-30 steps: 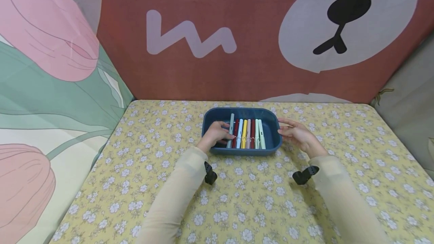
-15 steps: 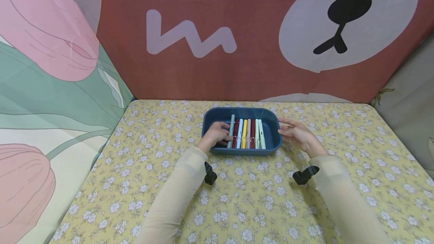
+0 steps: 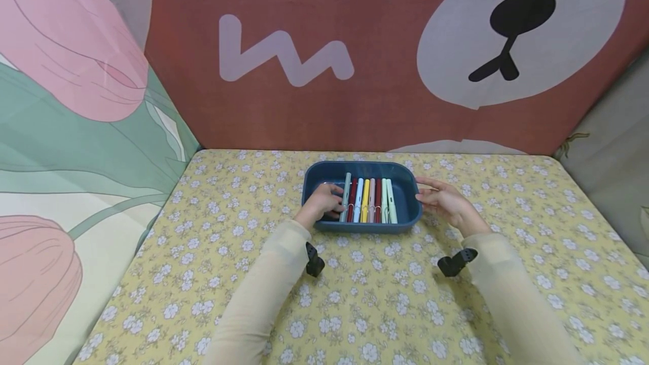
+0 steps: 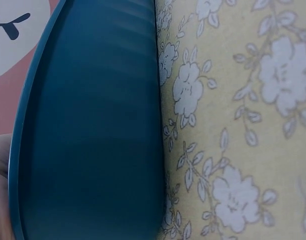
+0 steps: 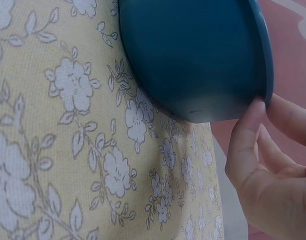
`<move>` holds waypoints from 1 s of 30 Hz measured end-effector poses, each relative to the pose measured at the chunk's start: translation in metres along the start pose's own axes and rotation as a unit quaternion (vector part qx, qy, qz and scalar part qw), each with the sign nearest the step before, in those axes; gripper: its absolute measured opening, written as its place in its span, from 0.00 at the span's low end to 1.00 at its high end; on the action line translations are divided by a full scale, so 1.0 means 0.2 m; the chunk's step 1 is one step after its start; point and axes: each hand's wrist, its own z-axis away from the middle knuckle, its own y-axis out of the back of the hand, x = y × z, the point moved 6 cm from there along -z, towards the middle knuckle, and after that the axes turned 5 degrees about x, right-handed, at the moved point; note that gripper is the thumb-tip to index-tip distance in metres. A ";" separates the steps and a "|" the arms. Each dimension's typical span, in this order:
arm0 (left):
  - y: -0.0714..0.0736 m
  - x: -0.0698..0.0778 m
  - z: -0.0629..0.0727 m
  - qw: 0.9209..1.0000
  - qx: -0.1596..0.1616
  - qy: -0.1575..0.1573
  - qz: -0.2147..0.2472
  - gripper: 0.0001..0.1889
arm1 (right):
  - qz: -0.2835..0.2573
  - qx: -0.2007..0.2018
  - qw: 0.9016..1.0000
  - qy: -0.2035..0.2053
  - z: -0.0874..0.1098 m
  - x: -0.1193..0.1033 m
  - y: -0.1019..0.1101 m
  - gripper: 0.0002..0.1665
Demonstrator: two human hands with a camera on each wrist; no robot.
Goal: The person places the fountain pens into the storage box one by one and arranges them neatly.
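Observation:
In the head view a dark blue box [image 3: 365, 228] stands on the table with several pens lying side by side in it. My left hand [image 3: 320, 201] reaches over its left side, with the fingertips at a grey-green pen [image 3: 347, 190], the leftmost of the row. Beside that pen lie a dark red pen [image 3: 353, 193], a light blue pen [image 3: 359, 196] and a yellow pen [image 3: 365, 199]. My right hand [image 3: 446, 201] touches the right end of the box. In the right wrist view its thumb [image 5: 250, 120] rests against the outer wall, just below the rim.
A yellow flowered cloth [image 3: 355, 297] covers the table. Behind it rises a red-brown printed backdrop [image 3: 375, 111], close to the box. Pink tulip fabric [image 3: 76, 61] hangs at the left. Black wrist cameras [image 3: 314, 259] sit under both sleeves.
The far end of the grey-green pen has come slightly nearer and lower. My left fingertips have drawn back a little to its left side. My right hand and the box stay still.

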 end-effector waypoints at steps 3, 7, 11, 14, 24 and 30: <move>0.00 0.00 0.00 1.000 -0.006 0.001 0.001 0.26 | 0.002 0.000 1.000 0.000 0.00 0.00 0.00 0.40; -0.01 -0.01 -0.01 1.000 -0.007 0.000 0.000 0.25 | 0.004 -0.002 1.000 0.002 0.00 0.00 0.00 0.39; -0.01 -0.01 -0.01 1.000 -0.003 0.002 -0.001 0.23 | 0.003 -0.002 1.000 0.002 0.00 0.00 0.00 0.39; -0.01 0.00 -0.01 1.000 -0.001 0.001 -0.001 0.22 | 0.001 -0.002 1.000 0.002 0.00 0.00 0.00 0.39; -0.01 0.00 -0.01 1.000 -0.001 0.000 -0.005 0.23 | 0.001 0.004 1.000 0.000 0.00 0.00 0.00 0.39; -0.01 0.00 0.00 1.000 -0.005 0.001 -0.002 0.22 | -0.010 0.004 1.000 -0.010 0.01 0.00 0.01 0.39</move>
